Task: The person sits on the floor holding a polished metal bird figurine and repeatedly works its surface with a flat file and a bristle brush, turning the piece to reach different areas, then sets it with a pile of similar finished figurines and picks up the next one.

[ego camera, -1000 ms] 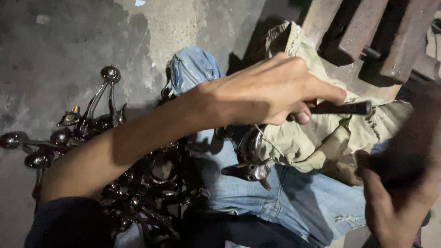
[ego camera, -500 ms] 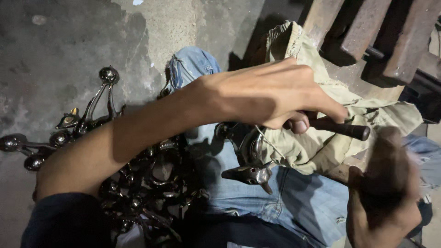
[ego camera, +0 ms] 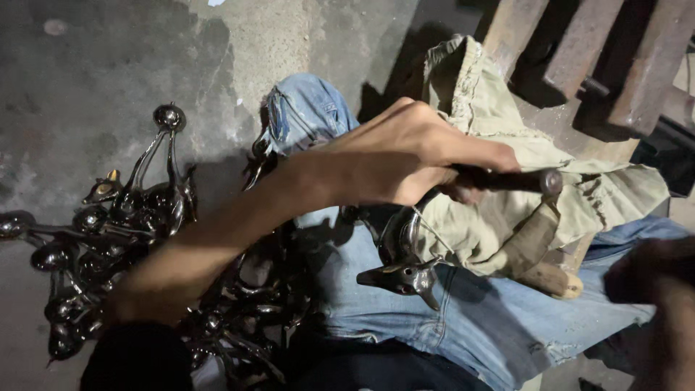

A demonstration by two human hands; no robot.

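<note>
My left hand [ego camera: 413, 156] reaches across my lap and is closed around a dark metal rod [ego camera: 532, 179] with a round end. The rod lies over a khaki cloth [ego camera: 507, 217] draped on my jeans [ego camera: 463, 326]. Under the hand, a shiny dark metal casting shaped like a horned animal head [ego camera: 402, 275] pokes out from the cloth. My right hand [ego camera: 655, 289] is a dark blur at the lower right edge, apart from the rod; what its fingers do is unclear.
A pile of several shiny dark metal castings with ball ends [ego camera: 123, 232] lies on the concrete floor [ego camera: 87, 87] to my left. Rusty metal bars [ego camera: 579, 58] stand at the top right, and a wooden handle [ego camera: 550, 279] sticks out under the cloth.
My right hand has dropped toward the lower right edge. My left hand keeps its grip on the rod, whose far end has tipped slightly.
</note>
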